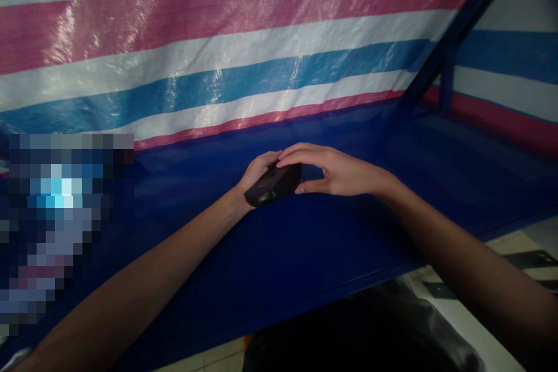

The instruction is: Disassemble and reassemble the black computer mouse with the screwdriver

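A black object shaped like a computer mouse is held above the dark blue surface. My left hand is closed around its far left side, with most of the fingers hidden behind it. From the right, my right hand grips the mouse's other end. Its fingers lie over the top edge and its thumb presses at the lower right corner, leaving a gap between the palm and the mouse.
Behind the surface rises a sheet with red, white and blue stripes. A dark blue post slants at the right corner. The left side holds a pixelated patch with a bright spot. Dark clothing shows below the front edge.
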### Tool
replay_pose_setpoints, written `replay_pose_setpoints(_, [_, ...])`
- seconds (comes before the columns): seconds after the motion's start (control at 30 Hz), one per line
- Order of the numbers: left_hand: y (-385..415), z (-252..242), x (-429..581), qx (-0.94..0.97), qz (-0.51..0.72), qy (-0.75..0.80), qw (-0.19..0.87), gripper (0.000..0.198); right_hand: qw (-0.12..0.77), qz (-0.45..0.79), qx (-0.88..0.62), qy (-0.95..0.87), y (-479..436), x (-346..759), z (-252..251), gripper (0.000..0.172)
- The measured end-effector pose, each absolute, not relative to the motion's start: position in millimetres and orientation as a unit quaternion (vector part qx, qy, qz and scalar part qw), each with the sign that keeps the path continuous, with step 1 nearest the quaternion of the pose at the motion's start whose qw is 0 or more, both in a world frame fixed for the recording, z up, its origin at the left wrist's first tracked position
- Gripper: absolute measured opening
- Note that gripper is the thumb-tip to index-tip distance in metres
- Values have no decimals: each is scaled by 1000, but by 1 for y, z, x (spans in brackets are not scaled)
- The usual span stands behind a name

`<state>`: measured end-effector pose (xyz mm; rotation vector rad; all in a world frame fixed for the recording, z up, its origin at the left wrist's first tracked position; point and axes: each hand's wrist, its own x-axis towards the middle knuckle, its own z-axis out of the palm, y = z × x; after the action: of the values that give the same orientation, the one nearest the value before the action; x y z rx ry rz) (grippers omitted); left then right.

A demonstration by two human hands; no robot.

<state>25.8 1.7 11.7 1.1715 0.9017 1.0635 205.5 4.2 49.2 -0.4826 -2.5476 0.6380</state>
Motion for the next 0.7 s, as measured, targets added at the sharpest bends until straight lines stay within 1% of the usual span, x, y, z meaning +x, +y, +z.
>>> replay_pose_setpoints(0.1, [1, 4, 29, 448, 481, 382, 650, 10, 271, 279, -201, -899, 4, 209, 54, 40])
replay_pose_setpoints(0.17, [2, -1, 31, 479, 479, 397, 619, 14, 310, 308, -238, -867, 5, 213, 57, 38])
replay_pose_setpoints(0.23, [4, -4, 31, 582, 461, 432, 513, 14, 353, 337, -269, -830, 6, 215, 59, 34])
replay_pose_setpoints(0.3, [5, -5, 30, 724, 400, 436, 356, 11, 385, 364, -290, -797, 8, 217, 60, 33])
replay_pose_setpoints(0.37, [4, -4, 29, 823, 324, 407, 228, 12, 397, 377, -311, -777, 10, 217, 59, 32])
replay_pose_setpoints(0.43, [2, -3, 28, 866, 277, 384, 159, 15, 392, 377, -330, -772, 12, 217, 58, 31])
replay_pose_setpoints(0.5, [1, -3, 29, 877, 262, 379, 136, 15, 380, 372, -341, -775, 13, 216, 57, 29])
replay_pose_setpoints(0.7, [1, -4, 30, 878, 253, 386, 126, 15, 366, 372, -346, -780, 13, 215, 55, 30])
